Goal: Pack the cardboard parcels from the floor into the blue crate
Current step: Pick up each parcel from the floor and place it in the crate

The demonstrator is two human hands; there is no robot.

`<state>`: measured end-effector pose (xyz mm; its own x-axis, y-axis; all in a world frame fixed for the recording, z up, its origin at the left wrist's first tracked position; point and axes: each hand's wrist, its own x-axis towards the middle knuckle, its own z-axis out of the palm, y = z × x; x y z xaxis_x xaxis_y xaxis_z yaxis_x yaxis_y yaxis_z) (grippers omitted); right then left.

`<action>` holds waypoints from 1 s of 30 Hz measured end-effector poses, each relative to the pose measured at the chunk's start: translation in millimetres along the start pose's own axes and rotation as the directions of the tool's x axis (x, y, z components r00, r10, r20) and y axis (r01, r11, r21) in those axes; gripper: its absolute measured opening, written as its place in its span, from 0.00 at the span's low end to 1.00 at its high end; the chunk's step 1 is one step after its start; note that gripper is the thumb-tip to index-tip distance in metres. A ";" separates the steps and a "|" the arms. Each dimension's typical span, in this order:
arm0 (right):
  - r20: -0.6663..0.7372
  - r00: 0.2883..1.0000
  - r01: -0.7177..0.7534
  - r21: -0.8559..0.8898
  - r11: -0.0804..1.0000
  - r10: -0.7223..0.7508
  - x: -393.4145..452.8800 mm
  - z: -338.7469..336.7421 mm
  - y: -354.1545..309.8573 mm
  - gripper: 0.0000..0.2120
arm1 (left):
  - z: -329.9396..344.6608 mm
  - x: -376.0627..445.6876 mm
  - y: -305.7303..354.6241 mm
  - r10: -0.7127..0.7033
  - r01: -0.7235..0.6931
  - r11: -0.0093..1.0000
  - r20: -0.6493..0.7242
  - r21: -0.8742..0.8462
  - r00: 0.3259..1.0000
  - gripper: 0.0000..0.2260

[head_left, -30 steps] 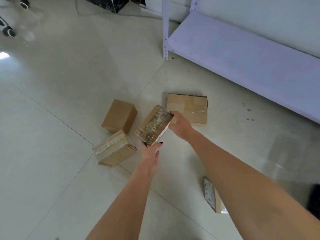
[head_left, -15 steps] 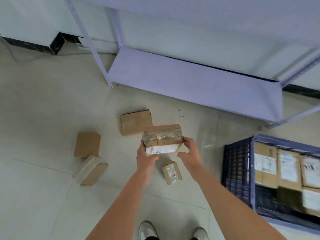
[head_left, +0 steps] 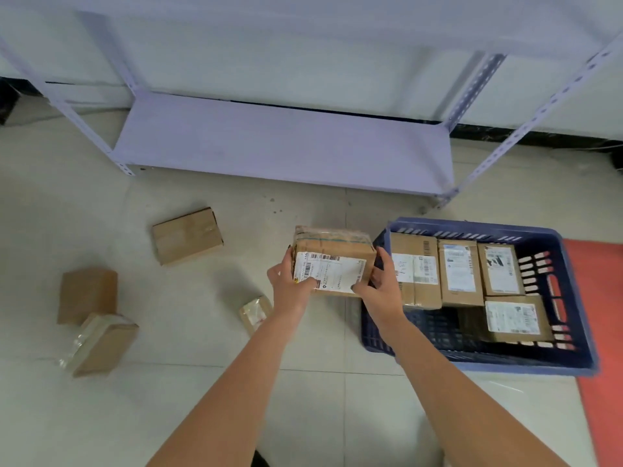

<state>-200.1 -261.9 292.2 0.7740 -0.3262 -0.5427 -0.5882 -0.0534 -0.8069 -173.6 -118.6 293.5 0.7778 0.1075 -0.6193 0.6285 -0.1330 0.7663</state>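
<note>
Head view, looking down at a tiled floor (head_left: 168, 416). Near centre, a taped cardboard parcel (head_left: 332, 261) with a white shipping label facing up, raised off the floor and held between both hands. Left hand (head_left: 291, 284) gripping the parcel's 9 o'clock end, thumb lying across the label's lower corner. Right hand (head_left: 381, 291) gripping the 3 o'clock end, fingers curled round the edge, thumb on the lower edge. Parcel roughly level, its 3 o'clock end just beside the near corner of the blue crate (head_left: 569, 362), not yet over the opening.

At 3 o'clock from the parcel, the blue crate on the floor, holding four labelled cardboard boxes: a row of three along the far wall (head_left: 456, 271) and one more (head_left: 515, 320) at the 4 o'clock side. Bare crate bottom visible at the near left part. Orange mat (head_left: 600, 332) at 3 o'clock of the crate, touching or running under its edge; cannot tell which.

Still on the floor: a flat brown box (head_left: 187, 235) at 9 o'clock of the held parcel, a plain brown box (head_left: 87, 294) farther toward 8 o'clock, a film-wrapped box (head_left: 101, 345) just below it, touching or nearly so, and a small taped packet (head_left: 256, 311) at 7 o'clock, partly hidden behind the left forearm.

At 12 o'clock, a pale lilac metal shelf (head_left: 279, 146) low against the wall.
</note>
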 end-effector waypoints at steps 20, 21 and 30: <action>0.066 0.996 -0.053 -0.202 0.978 0.068 42.4 -345.6 46.1 0.22 | 312.6 -108.6 0.3 0.030 -0.040 0.994 0.093 0.106 0.995 0.24; 0.057 0.995 -0.074 -0.204 0.976 0.087 45.4 -354.6 51.6 0.23 | 322.1 -109.3 -4.3 0.034 -0.048 0.991 0.110 0.124 0.993 0.23; 0.142 0.980 -0.105 -0.230 0.968 0.140 55.5 -372.7 109.7 0.17 | 340.5 -107.7 -59.7 -0.120 0.094 0.952 0.071 0.291 0.990 0.26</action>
<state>-308.9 -637.7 260.5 0.7096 -0.1935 -0.6775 -0.7040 -0.2342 -0.6705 -294.9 -457.7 256.2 0.6950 0.0519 -0.7172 0.6717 -0.4029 0.6217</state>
